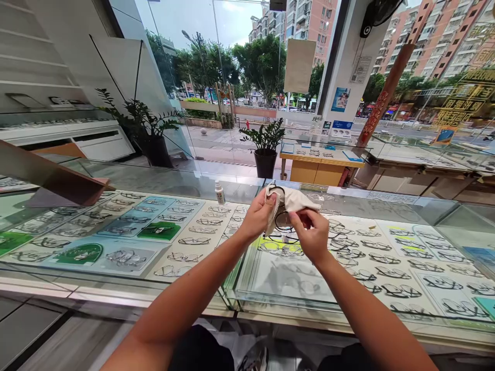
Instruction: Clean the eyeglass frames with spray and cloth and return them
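A pale cloth is bunched between my two hands above the glass counter. My left hand is closed on the cloth's left side, thumb on top, where the cloth folds over a dark-rimmed pair of eyeglasses. My right hand pinches at the right of the eyeglasses, its thumb and fingertips close to the round rim and the cloth's edge. Part of the frame is hidden by the cloth and fingers. Left of my hands, a small white spray bottle stands upright on the counter.
The glass display counter spans my front, with rows of eyeglasses inside. A brown panel juts over its left side. Potted plants and a wooden display table stand beyond it, before glass walls.
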A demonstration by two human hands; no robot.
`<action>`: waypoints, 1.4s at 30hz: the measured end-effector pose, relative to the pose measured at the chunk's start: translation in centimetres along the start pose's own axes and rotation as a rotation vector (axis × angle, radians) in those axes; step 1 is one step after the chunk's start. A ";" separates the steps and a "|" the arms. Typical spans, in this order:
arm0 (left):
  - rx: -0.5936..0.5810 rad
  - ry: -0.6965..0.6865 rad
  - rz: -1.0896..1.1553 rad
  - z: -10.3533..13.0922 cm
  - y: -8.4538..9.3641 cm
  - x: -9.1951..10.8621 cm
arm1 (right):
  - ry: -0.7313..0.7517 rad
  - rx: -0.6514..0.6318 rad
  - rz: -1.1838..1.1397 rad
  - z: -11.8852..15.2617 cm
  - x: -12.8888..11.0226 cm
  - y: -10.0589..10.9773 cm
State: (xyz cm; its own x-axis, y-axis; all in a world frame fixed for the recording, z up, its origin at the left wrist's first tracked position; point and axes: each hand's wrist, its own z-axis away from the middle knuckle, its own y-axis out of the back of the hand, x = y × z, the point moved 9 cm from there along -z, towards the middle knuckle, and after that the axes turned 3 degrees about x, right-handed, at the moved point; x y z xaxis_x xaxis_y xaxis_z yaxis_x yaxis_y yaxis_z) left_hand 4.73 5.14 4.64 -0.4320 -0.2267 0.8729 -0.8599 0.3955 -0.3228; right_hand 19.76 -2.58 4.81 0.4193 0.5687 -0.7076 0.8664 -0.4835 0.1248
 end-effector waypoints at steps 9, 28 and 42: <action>0.064 -0.060 -0.054 0.5 0.0 0.6 | 0.149 -0.116 0.105 0.4 -2.1 -1.3; 0.009 0.099 0.035 -0.3 0.9 -1.4 | -0.425 -0.283 -0.470 -1.2 3.0 -2.3; -0.290 0.074 -0.281 1.5 -3.1 -1.5 | -0.377 -0.113 -0.578 -1.4 3.0 -1.6</action>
State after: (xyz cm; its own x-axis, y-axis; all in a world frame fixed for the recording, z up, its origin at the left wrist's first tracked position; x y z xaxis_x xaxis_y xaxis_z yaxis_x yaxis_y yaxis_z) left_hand 7.63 2.90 3.75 -0.1618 -0.3013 0.9397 -0.8245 0.5646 0.0390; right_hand 20.03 0.86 3.46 -0.2226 0.4347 -0.8726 0.9536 -0.0889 -0.2876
